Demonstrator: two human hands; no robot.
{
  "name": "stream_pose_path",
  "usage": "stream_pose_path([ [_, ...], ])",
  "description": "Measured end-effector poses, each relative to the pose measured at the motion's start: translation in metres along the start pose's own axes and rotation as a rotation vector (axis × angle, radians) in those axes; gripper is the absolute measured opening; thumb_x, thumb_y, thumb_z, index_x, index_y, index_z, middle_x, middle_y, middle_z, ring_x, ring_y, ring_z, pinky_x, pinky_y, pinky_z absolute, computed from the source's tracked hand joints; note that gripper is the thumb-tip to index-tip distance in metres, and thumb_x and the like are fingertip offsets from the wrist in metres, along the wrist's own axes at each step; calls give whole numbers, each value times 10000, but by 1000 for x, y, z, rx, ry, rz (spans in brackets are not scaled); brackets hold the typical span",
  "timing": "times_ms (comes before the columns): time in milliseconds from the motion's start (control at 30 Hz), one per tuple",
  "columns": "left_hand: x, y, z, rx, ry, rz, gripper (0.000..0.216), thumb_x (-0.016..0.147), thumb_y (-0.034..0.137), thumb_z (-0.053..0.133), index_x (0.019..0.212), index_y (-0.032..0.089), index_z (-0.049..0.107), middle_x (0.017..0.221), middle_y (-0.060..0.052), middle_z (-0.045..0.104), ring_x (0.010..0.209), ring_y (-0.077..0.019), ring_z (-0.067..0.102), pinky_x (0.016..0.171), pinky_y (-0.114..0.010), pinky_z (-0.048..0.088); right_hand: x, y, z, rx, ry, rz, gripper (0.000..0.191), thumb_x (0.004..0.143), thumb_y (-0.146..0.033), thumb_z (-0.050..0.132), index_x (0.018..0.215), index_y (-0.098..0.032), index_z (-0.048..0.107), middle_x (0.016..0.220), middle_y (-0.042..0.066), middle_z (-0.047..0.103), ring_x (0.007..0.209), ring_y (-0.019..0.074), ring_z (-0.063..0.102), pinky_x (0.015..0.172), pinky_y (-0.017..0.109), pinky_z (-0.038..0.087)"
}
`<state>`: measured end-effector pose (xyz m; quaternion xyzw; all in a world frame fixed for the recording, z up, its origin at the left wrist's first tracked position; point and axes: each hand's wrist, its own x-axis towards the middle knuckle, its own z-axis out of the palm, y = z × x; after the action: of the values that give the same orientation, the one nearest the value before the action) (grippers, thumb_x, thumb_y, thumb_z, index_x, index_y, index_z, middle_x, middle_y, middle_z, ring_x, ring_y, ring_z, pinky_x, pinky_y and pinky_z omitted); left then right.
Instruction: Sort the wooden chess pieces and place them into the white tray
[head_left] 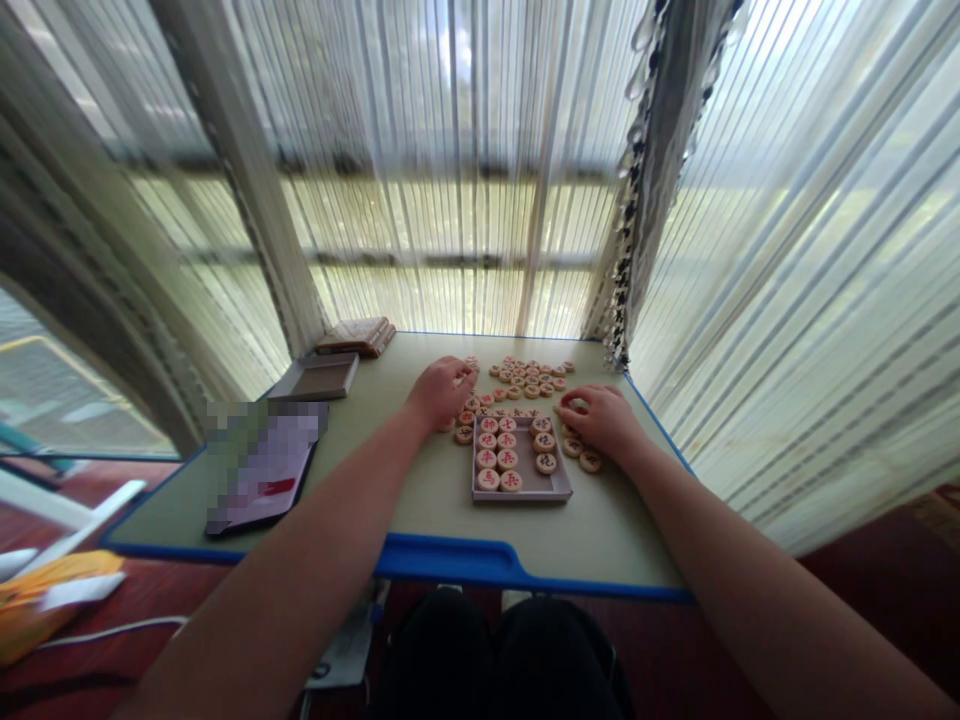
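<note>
A shallow cardboard box [529, 495] lies in front of me with Chinese chess pieces in it. Red-marked pieces [488, 460] fill two columns on its left; a shorter column of dark-marked pieces [545, 463] runs along its right. My left hand [441, 392] is closed over loose pieces [465, 434] beyond the box's left corner; what its curled fingers hold is hidden. Right of the box, my right hand [600, 415] pinches a chess piece [560, 409] between thumb and fingertips, above more loose pieces [589, 461]. Many more chess pieces [532, 380] are spread behind the box.
At the left of the blue-edged table [435, 500] lies a tablet-like device [274, 470], partly blurred out. Behind it are a shallow box lid [315, 378] and stacked books [356, 335]. String curtains [450, 200] hang right behind the table and along its right side.
</note>
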<state>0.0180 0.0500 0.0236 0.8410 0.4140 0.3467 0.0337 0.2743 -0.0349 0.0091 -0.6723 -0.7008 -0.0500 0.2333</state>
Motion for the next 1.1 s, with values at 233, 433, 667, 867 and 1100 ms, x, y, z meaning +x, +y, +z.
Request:
stream_pose_path([
  [233, -5, 22, -1, 7, -36, 91, 241, 795, 305, 479, 912, 155, 628, 929, -66, 640, 892, -179, 576, 855, -299, 446, -2, -6, -13, 96, 115, 19, 222, 702, -365, 584, 761, -176, 683, 899, 71, 656, 910, 217, 547, 873, 353, 376],
  [433, -7, 34, -3, -2, -65, 158, 240, 782, 331, 509, 868, 151, 644, 924, -81, 639, 958, -196, 568, 915, -319, 418, -21, -22, -43, 292, -135, -198, 220, 683, -386, 645, 789, -197, 674, 939, 61, 576, 885, 190, 541, 803, 309, 420],
  [667, -10, 45, 2, -18, -32, 165, 232, 801, 330, 491, 824, 162, 648, 859, -60, 643, 886, -178, 570, 932, -330, 399, -34, -41, -50, 360, -270, -348, 211, 675, -356, 664, 817, -200, 662, 879, 32, 568, 808, 158, 537, 752, 272, 426],
  [867, -8, 37, 8, -39, 0, 125, 232, 777, 330, 518, 887, 161, 633, 872, -59, 641, 861, -175, 571, 852, -310, 447, -34, -39, -44, 309, -278, -345, 208, 680, -352, 654, 819, -197, 658, 861, 31, 568, 773, 150, 535, 732, 264, 419],
  [1100, -10, 37, 7, -70, 6, 156, 246, 764, 316, 533, 942, 166, 615, 825, -41, 646, 795, -168, 580, 780, -318, 479, -34, -39, -41, 277, -281, -358, 211, 676, -369, 650, 790, -192, 646, 829, 34, 553, 737, 152, 521, 687, 267, 412],
])
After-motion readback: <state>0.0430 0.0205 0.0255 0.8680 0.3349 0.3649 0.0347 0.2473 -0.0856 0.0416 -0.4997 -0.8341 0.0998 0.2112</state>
